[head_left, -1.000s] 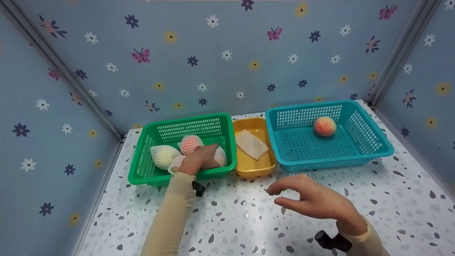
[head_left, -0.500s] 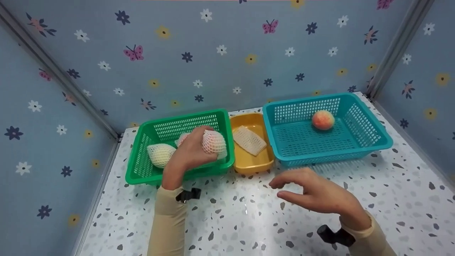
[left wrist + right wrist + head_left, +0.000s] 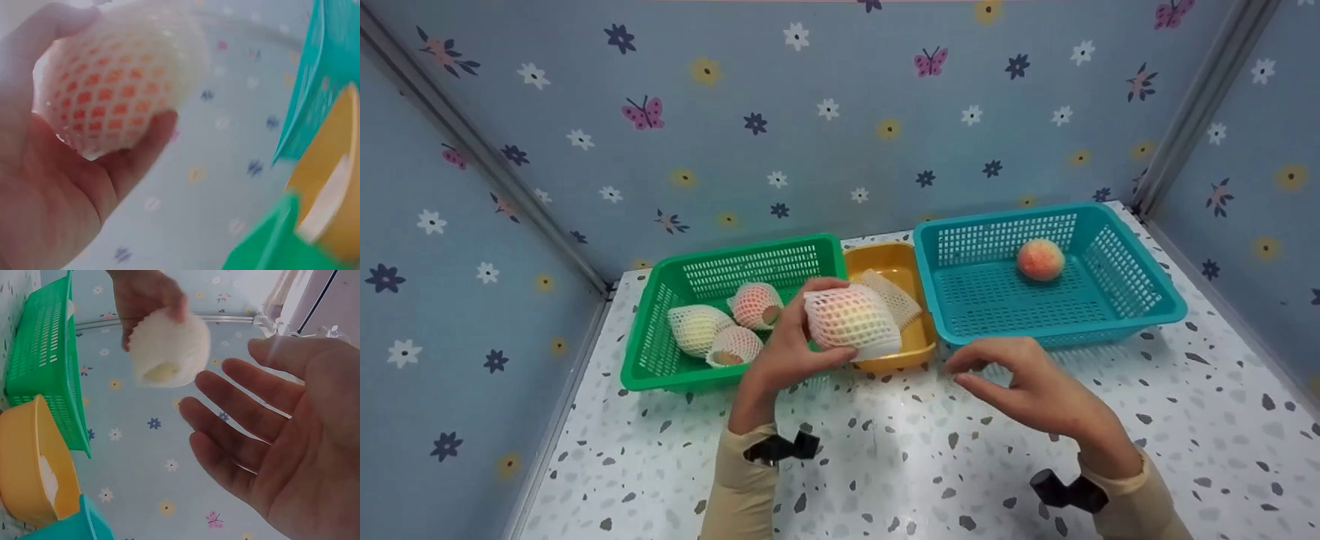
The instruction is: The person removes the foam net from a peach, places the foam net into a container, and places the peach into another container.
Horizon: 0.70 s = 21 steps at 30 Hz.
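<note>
My left hand [image 3: 795, 349] grips a peach [image 3: 851, 319] wrapped in a white foam net, lifted above the gap between the green basket [image 3: 660, 381] and the yellow tray [image 3: 896, 361]. Thumb and fingers curl round the netted peach [image 3: 112, 93] in the left wrist view. From the right wrist view, the net's open end shows pale fruit inside. My right hand [image 3: 1027, 386] hovers in front of the blue basket [image 3: 1057, 335], fingers loosely bent and holding nothing. In the right wrist view the palm of the right hand [image 3: 292, 433] faces the wrapped peach, apart from it.
Several netted fruits, one a yellowish fruit [image 3: 697, 330], lie in the green basket. An empty foam net [image 3: 896, 296] lies in the yellow tray, partly hidden. One bare peach [image 3: 1040, 260] sits in the blue basket. Flowered walls [image 3: 840, 150] enclose the speckled table [image 3: 885, 465].
My left hand has picked the netted peach out of the green basket and carried it right, towards the yellow tray. The right hand has shifted only slightly.
</note>
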Tool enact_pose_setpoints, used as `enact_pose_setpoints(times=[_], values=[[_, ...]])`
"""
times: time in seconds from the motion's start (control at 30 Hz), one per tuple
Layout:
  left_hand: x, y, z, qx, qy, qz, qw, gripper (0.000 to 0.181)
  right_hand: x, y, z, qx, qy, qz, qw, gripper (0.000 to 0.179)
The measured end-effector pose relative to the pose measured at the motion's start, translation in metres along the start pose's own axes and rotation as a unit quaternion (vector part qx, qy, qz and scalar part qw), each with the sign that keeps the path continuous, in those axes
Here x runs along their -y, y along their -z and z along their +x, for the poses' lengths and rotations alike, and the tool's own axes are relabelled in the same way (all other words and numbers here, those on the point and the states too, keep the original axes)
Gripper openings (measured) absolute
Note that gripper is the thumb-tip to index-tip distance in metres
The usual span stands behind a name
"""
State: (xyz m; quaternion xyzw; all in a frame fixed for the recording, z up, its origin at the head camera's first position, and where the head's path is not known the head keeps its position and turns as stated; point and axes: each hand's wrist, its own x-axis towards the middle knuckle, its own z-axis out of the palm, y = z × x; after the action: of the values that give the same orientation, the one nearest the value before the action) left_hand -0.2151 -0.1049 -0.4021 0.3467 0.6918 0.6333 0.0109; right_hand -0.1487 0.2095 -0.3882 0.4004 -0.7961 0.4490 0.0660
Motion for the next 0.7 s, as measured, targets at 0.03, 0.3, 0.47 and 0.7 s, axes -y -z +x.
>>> enact_pose_setpoints(times=[0.03, 0.3, 0.47, 0.7], values=[[0.000, -0.005, -0.001, 0.007, -0.008, -0.032, 0.9994, 0.075, -0.001, 0.000, 0.000, -0.015, -0.002, -0.003, 0.9999, 0.022], [0.000, -0.046, -0.004, -0.005, 0.005, -0.215, 0.9765, 0.078, 0.016, 0.003, 0.011, -0.150, 0.042, 0.001, 0.9877, 0.030], [0.001, -0.068, -0.008, -0.032, 0.041, -0.274, 0.9603, 0.075, 0.034, 0.003, 0.021, -0.207, 0.086, 0.041, 0.9737, 0.030], [0.011, -0.084, -0.006, -0.105, 0.082, -0.256, 0.9574, 0.072, 0.032, -0.004, 0.025, -0.218, 0.077, 0.028, 0.9726, 0.030]])
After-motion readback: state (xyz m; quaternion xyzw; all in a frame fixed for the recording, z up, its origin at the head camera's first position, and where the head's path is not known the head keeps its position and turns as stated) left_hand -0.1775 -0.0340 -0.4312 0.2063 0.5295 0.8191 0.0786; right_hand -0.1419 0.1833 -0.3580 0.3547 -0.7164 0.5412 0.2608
